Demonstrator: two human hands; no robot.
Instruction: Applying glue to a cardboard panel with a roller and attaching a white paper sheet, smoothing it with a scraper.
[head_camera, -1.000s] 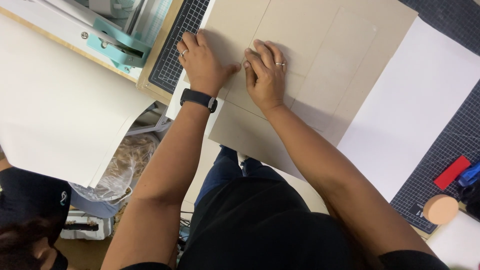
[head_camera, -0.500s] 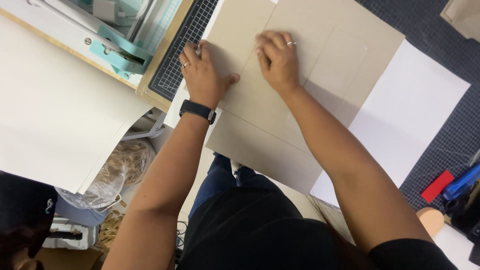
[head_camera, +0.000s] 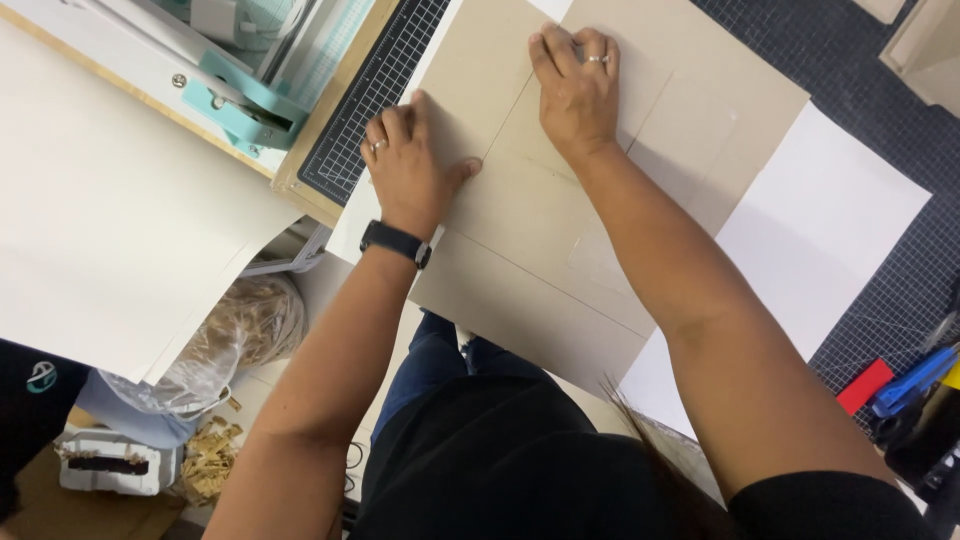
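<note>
Dark gridded cutting mat (head_camera: 860, 60) carries the grey board (head_camera: 560, 250). Left hand (head_camera: 410, 165) and right hand (head_camera: 572, 85) press flat, fingers together; uneven pressure could skew it.

Left hand (head_camera: 410, 170): ring on finger, black watch (head_camera: 396, 242) strapped at wrist. Right hand (head_camera: 574, 85): silver ring. Arms bare. Black short-sleeved top (head_camera: 480, 470) below watch; blue jeans (head_camera: 425, 360) between.

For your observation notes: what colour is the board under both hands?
Greyish tan; the board shows best in the head view.
</note>
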